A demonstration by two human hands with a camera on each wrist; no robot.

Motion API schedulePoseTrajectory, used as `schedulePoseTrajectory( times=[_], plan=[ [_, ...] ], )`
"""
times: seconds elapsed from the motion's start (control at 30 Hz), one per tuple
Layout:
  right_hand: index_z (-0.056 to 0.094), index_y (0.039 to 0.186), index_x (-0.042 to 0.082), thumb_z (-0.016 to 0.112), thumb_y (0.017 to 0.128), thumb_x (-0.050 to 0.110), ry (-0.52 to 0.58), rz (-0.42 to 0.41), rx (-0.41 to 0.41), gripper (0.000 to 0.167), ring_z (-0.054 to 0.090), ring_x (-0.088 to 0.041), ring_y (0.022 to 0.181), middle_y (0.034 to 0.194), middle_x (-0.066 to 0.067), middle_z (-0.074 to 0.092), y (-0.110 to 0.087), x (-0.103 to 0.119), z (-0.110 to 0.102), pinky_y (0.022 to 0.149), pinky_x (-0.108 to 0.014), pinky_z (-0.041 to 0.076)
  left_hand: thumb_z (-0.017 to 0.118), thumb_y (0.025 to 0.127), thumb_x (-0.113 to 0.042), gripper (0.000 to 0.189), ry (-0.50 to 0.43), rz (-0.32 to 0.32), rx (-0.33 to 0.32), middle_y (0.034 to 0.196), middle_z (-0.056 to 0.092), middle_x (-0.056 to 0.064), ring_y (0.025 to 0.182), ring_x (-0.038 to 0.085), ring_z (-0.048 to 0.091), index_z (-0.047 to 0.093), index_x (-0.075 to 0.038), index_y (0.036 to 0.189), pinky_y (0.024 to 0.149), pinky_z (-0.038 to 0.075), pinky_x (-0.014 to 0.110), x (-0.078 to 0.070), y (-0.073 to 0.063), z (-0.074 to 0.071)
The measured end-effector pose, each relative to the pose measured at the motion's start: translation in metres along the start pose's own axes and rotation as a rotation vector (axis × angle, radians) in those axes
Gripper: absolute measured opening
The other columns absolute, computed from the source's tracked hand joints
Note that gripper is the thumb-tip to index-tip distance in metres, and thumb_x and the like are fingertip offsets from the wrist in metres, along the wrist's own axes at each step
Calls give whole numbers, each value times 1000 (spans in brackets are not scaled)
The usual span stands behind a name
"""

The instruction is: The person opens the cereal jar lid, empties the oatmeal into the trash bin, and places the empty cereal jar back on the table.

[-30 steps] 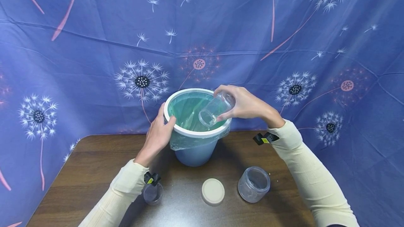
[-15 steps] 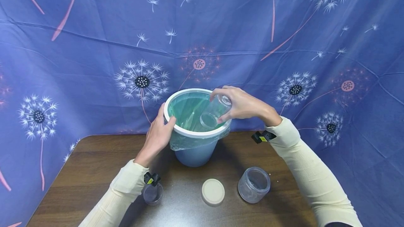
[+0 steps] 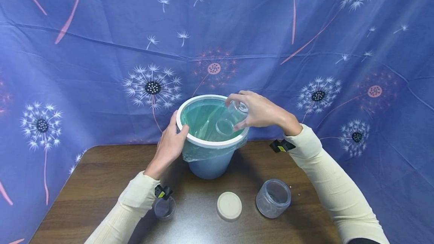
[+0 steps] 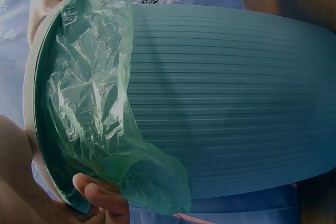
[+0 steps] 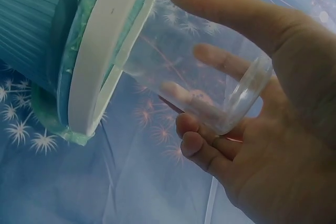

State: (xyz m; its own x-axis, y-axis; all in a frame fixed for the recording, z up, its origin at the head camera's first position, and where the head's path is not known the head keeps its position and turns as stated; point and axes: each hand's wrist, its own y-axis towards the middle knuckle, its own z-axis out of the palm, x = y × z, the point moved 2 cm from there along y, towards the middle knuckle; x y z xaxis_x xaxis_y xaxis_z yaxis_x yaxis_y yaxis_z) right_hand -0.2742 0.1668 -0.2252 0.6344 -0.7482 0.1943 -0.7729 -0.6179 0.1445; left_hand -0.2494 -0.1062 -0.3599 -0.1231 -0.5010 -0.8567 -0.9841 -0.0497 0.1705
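A blue trash can (image 3: 208,166) with a white rim stands on the table, lined with a thin green plastic bag (image 4: 94,77) folded over its edge. At the left of the rim, my left hand (image 3: 171,138) grips it, thumb on the inner side and fingers outside; the left wrist view shows the fingertips (image 4: 102,198) by the bag. My right hand (image 3: 261,110) holds a clear plastic cup (image 3: 232,118) around its side near the base. The cup is tipped mouth-down into the can's opening at the right, and it looks see-through in the right wrist view.
On the table in front of the can are a round cream lid (image 3: 229,206) and a clear open jar (image 3: 273,199). Another small clear cup (image 3: 165,208) sits beside my left forearm. Tiny white bits lie right of the jar. A blue patterned cloth (image 3: 101,48) hangs behind.
My right hand has tilted the cup steeper, mouth further down, and shifted slightly left. White bits seen near the cup's mouth earlier no longer show. The left hand stays on the rim.
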Motion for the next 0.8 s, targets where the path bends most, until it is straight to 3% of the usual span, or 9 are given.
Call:
schedulePoseTrajectory(
  times=[0.4,0.63,0.8],
  plan=[
    [66,131,18,100,75,38,54,4,-34,69,63,-30,111,119,-7,68,-4,-10,1,91,-52,51,48,106,-40,76,-5,0,-2,170,38,14,151,39,43,18,-21,173,120,37,60,1,0,1],
    [65,123,13,98,74,50,91,72,-55,70,63,-23,91,110,-8,72,-7,-11,1,79,-42,50,48,106,-39,76,-5,9,-5,170,38,14,151,39,44,19,-20,173,120,37,60,0,0,1],
    [62,114,13,96,76,53,135,93,-142,65,63,-22,83,106,-4,73,-9,-8,-3,73,-40,50,48,106,-40,76,0,8,-5,170,39,15,150,40,45,18,-21,173,119,38,61,0,0,0]
  ],
)
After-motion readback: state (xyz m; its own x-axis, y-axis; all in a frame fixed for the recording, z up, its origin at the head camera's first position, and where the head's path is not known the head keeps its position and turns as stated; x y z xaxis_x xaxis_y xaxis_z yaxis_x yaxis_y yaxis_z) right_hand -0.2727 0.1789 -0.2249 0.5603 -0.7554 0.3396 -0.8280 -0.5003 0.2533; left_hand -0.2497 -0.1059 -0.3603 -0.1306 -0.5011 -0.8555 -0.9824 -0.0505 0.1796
